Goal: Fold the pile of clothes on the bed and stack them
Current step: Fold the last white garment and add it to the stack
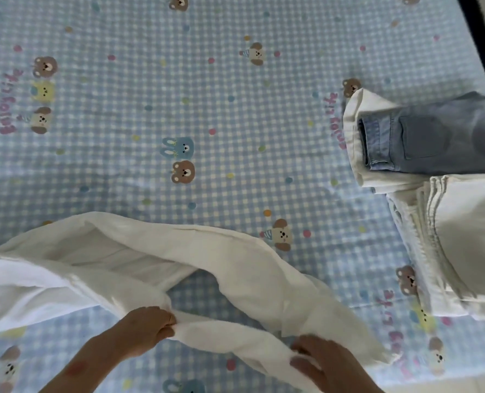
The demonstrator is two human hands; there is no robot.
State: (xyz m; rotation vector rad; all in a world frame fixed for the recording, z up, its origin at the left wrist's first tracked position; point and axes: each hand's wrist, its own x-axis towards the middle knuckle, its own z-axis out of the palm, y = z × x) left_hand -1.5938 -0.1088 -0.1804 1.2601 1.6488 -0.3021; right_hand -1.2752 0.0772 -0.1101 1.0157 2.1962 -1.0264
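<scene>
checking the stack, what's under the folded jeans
The jeans lie on a folded white garment, whose edges show at their left and near sides. Whether anything lies beneath that is hidden.

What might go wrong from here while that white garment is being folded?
Both the left hand and right hand pinch only one edge of the white garment; most of it hangs twisted and bunched, so the fold may come out crooked. Its right end lies near the folded white pile, and a swing might brush it. The jeans on the farther stack sit close to the bed's edge.
</scene>
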